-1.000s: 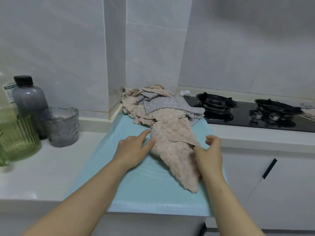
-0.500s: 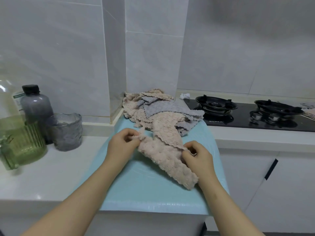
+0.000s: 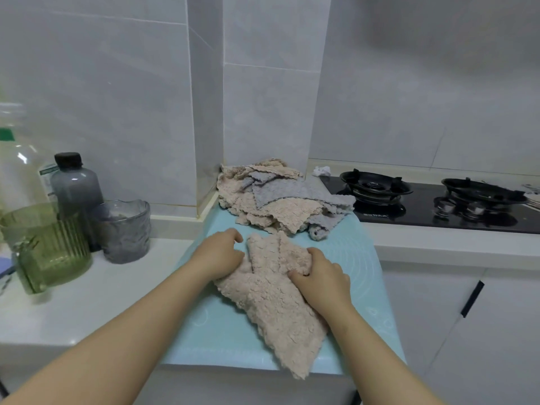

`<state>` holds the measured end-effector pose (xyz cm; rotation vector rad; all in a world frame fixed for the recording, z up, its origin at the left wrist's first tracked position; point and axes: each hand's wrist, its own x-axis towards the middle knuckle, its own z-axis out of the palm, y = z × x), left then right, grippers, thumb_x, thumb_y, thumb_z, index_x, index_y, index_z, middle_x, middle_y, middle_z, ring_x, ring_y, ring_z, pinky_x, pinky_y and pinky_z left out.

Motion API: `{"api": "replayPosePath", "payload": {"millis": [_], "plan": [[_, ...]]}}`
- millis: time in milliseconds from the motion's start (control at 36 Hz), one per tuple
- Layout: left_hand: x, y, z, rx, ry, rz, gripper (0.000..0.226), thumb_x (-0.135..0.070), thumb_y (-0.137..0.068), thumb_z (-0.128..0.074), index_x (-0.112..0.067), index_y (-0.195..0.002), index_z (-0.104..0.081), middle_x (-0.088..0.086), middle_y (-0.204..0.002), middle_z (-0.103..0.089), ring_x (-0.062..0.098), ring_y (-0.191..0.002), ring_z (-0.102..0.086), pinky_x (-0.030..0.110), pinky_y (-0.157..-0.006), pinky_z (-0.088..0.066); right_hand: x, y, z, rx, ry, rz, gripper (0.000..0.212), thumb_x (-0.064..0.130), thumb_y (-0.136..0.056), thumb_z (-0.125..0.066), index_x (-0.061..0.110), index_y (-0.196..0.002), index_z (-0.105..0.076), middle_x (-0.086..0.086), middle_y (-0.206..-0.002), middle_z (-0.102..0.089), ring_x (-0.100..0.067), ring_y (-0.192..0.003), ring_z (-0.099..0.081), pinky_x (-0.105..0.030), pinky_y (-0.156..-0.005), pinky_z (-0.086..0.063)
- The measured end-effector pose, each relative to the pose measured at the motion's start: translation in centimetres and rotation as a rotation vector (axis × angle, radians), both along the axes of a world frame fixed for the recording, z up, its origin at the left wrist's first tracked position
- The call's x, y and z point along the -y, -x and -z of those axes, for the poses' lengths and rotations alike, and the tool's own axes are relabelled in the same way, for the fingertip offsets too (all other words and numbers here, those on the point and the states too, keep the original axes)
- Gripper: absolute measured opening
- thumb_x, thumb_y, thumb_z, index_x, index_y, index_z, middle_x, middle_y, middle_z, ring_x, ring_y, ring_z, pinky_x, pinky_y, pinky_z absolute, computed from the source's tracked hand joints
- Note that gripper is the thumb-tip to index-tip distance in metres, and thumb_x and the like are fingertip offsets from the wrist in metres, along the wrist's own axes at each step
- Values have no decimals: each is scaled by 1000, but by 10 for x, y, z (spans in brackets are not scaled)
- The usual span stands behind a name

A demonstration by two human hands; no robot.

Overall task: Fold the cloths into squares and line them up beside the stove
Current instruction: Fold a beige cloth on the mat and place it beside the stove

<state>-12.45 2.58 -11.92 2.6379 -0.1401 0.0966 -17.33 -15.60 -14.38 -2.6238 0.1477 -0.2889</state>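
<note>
While my right hand (image 3: pixel 320 277) curls its fingers into a bunched fold of the beige cloth (image 3: pixel 277 299), my left hand (image 3: pixel 220 254) pinches its far edge, fingertips hidden underneath; it lies crumpled on the blue mat (image 3: pixel 362 258), near the cloth pile (image 3: pixel 280 200) beside the stove (image 3: pixel 432 206).

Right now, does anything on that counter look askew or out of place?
Yes. The beige cloth under both hands lies crooked on the blue mat, its near corner hanging over the counter edge. Behind it, the cloth pile is a jumbled heap, and a crumpled white scrap sits by the stove.
</note>
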Motion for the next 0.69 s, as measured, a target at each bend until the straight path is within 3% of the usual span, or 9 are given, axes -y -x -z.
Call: {"api": "replayPosePath", "payload": {"millis": [83,167,250,389,500,611,695], "plan": [[9,-8,5,-77,-81,51,46,-25,-87,-54,-17,-131,-44,7,-132,-52,25,-116,-51,30,-93,-43,3,-2,1,1,-44,6,48,36,-91,-50,19,-134,-38,-3,-123,-57,-26,-116,-47,-33,-90,-32],[10,-9,5,-110,-86,75,44,-25,-87,-55,-18,-129,-45,7,-123,-57,24,-108,-54,28,-84,-43,5,-3,4,85,-149,17,24,24,-89,-51,16,-111,-57,-5,-107,-63,-26,-104,-54,-33,-85,-41],[6,-5,1,-145,-98,109,35,-25,-88,-55,-18,-122,-51,5,-120,-59,20,-101,-54,27,-82,-42,8,-2,7,172,-336,46,12,16,-87,-52,13,-96,-59,-7,-98,-63,-25,-93,-56,-32,-75,-43],[-11,10,-8,-87,-226,100,5,-27,-82,-57,-25,-86,-53,-7,-84,-55,16,-81,-51,26,-66,-39,11,3,5,281,-616,84,24,7,-86,-51,19,-107,-52,-4,-105,-61,-20,-93,-55,-28,-71,-37],[-32,22,-20,-147,-395,51,22,-34,-81,-54,-20,-64,-47,-6,-67,-51,15,-69,-49,24,-60,-35,12,3,5,286,-653,70,36,9,-87,-52,22,-120,-48,-3,-112,-60,-19,-97,-55,-28,-75,-38],[-36,25,-27,-287,-458,77,34,-52,-88,-45,-22,-73,-51,-6,-77,-55,12,-73,-52,27,-67,-39,10,2,8,222,-590,51,43,14,-88,-50,28,-128,-42,-4,-111,-59,-20,-91,-57,-28,-70,-39],[-26,14,-19,-195,-231,69,32,-46,-95,-39,-20,-103,-55,0,-104,-59,18,-93,-53,30,-81,-42,10,1,10,200,-562,44,46,13,-89,-47,30,-131,-41,-6,-108,-62,-21,-83,-56,-28,-67,-39]]}}
